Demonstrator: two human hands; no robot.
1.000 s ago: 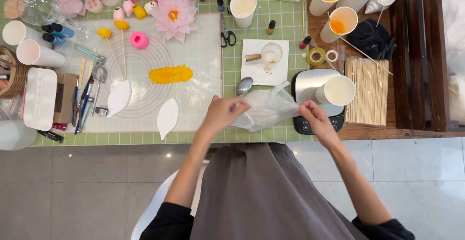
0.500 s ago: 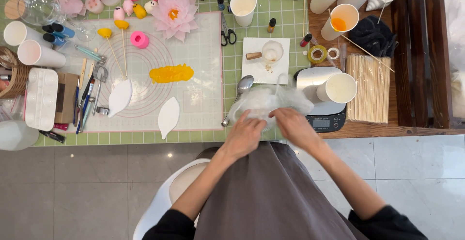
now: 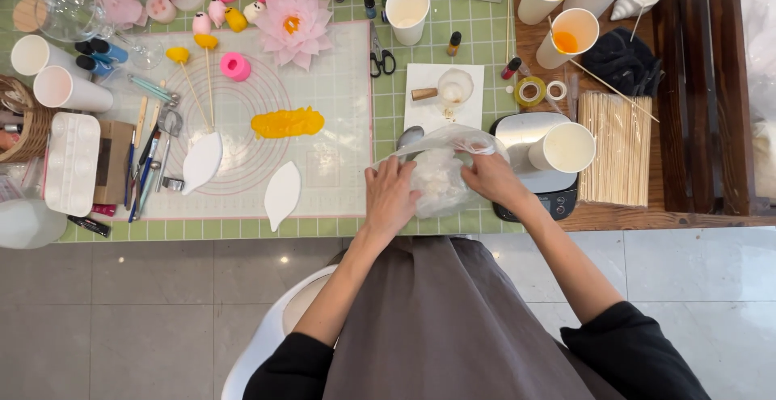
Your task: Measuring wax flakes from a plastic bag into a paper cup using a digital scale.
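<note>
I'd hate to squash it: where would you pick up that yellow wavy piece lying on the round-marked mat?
Probably the yellow piece is best pinched at its narrow left tip, fingers coming from the left. It lies flat and long across the mat, and that side looks open.

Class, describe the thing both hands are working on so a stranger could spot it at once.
Start at the green grid mat on the table, then go to its near edge beside the scale. There the left hand and right hand press a clear plastic bag with a white lump inside. Nothing else nearby is see-through and crumpled.
</note>
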